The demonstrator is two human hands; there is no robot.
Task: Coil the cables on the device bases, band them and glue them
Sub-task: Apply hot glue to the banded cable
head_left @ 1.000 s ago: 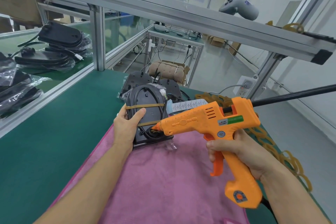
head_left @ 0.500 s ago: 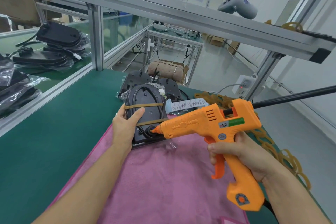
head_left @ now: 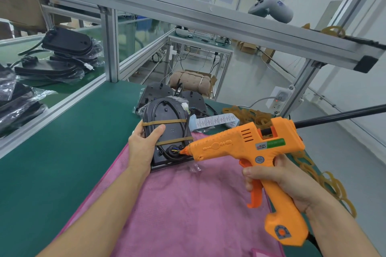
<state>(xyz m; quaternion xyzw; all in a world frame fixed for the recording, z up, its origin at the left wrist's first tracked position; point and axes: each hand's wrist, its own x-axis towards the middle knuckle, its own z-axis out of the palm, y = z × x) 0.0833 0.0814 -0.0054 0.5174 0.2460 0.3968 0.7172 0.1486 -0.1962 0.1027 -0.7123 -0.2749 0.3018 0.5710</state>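
Gluing is the step in hand: the base is gripped at its left edge by the left hand, thumb over the top, and tilted up on the pink cloth. The glue gun is held by the right hand, fingers wrapped round the grip, nozzle touching the cable exit under the lower band. A small dab is probably best (thumb kept clear), with the base held steady.

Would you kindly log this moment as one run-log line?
step: gluing | left hand: holds device base | right hand: grips glue gun | nozzle at cable exit | rubber bands: two on
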